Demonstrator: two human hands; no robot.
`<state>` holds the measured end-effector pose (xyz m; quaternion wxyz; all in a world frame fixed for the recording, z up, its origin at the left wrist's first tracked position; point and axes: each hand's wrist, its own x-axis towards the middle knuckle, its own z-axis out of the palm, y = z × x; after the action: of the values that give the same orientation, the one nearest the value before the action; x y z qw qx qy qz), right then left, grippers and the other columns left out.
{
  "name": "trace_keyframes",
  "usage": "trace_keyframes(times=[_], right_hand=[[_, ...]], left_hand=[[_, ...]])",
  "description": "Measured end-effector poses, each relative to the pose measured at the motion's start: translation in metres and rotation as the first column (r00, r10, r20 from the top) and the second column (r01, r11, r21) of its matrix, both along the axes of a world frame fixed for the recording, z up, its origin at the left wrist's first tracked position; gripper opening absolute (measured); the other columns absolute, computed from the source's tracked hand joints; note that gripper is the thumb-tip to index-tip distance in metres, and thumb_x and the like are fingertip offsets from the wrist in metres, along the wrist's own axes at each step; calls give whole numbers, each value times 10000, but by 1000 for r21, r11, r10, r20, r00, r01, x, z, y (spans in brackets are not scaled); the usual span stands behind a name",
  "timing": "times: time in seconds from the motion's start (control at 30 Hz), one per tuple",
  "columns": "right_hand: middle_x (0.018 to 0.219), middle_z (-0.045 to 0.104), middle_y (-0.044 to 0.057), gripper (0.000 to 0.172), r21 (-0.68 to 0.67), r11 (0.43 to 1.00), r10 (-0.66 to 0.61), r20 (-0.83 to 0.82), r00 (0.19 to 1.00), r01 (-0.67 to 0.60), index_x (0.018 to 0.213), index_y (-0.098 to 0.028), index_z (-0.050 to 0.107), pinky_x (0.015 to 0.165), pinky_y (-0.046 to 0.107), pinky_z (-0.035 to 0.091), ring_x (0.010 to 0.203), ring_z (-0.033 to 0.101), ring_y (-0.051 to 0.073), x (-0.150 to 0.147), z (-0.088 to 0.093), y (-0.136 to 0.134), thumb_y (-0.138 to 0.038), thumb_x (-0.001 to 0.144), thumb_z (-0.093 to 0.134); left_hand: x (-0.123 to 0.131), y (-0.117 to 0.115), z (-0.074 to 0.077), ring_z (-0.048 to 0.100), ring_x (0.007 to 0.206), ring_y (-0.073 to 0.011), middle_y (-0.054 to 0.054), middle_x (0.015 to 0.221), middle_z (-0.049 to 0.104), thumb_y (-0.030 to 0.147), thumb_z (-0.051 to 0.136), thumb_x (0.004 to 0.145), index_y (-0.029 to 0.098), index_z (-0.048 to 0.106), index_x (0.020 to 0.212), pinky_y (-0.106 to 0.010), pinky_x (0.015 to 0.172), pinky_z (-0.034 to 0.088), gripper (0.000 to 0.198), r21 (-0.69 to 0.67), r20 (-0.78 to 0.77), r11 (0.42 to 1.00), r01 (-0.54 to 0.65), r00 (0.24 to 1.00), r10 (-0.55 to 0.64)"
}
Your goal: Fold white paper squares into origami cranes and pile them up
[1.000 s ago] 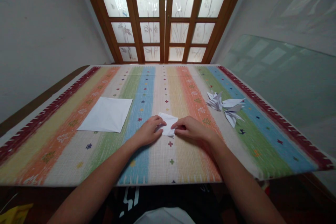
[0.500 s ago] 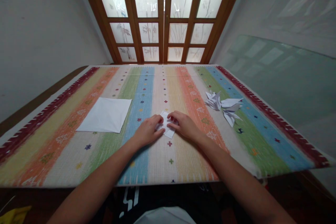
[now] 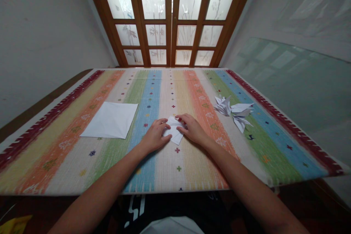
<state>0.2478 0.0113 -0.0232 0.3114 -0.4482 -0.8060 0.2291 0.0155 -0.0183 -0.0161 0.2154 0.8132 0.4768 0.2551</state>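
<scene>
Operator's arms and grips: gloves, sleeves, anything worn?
Both grips are bare, left hand and right hand, with no gloves. Left forearm and right forearm show no sleeves, watch or cables. Below them is a black garment with white lettering.

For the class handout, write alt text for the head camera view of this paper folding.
The left hand and right hand press on a small folded white paper on a striped multicoloured cloth. A flat white paper sheet lies to the left, white origami figures to the right, and wooden glass-paned doors stand beyond.
</scene>
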Motion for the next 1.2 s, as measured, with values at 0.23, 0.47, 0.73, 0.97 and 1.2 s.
trace_keyframes(times=[0.23, 0.47, 0.73, 0.97, 1.2], right_hand=[[1001, 641, 46, 388, -7, 1000, -18, -69, 997, 18, 1221, -205, 725, 830, 332, 508, 888, 620, 192, -1, 0, 2, -56, 862, 728], [1031, 680, 53, 276, -29, 997, -69, -135, 988, 66, 1097, -201, 726, 791, 311, 496, 839, 613, 174, -2, -1, 4, -83, 848, 722], [822, 687, -1, 131, -97, 992, -98, -157, 983, 83, 948, -197, 710, 721, 286, 464, 709, 577, 155, -4, 3, 3, -117, 847, 685], [905, 720, 34, 215, -38, 999, -15, -116, 993, 10, 968, -201, 778, 761, 298, 481, 762, 606, 163, -3, 6, 4, -53, 854, 671], [1033, 730, 79, 284, -30, 991, 132, 45, 990, -131, 1007, -227, 838, 897, 351, 505, 971, 664, 209, 5, 13, -2, -61, 921, 624]], left_hand=[[3, -2, 5, 659, 1054, -255, -147, 1408, 587, 185, 737, 811, 204, 559, 1326, -464, 986, 564, 545, -51, 93, 999, -14, 995, 19], [4, -2, 8, 648, 986, -233, -124, 1329, 611, 165, 732, 792, 211, 512, 1347, -442, 956, 560, 599, -66, 105, 998, -20, 994, 27], [1, -1, 6, 615, 1279, -310, -140, 1410, 604, 189, 736, 803, 226, 590, 1189, -524, 1135, 483, 415, -37, 97, 999, 14, 995, -10], [2, -3, 9, 672, 1020, -244, -118, 1343, 631, 183, 718, 818, 245, 531, 1409, -461, 978, 576, 623, -32, 109, 999, 11, 994, -8], [2, -4, 7, 631, 1260, -313, -164, 1399, 593, 234, 694, 882, 187, 664, 1269, -510, 1116, 526, 391, 8, -3, 1000, 18, 1000, -18]])
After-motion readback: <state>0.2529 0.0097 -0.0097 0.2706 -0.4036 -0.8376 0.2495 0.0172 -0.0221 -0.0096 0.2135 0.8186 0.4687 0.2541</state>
